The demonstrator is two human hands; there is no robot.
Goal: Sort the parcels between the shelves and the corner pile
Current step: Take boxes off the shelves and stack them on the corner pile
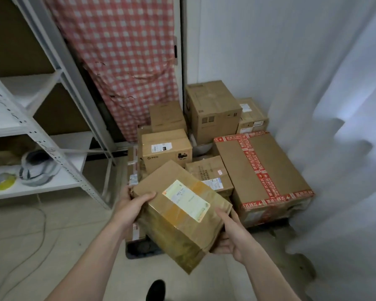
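**Parcel held up by the corner pile**

We've got the brown taped parcel (174, 231) tilted in mid-air, right in front of the cardboard boxes (263, 170) in the corner. Our left hand (132, 205) grips its upper end and our right hand (230, 233) grips its lower side.

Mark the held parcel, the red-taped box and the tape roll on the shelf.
held parcel (178, 216), head view, glossy brown face below the label
red-taped box (284, 168), head view, bare cardboard right of the tape
tape roll (4, 186), head view, its yellow side
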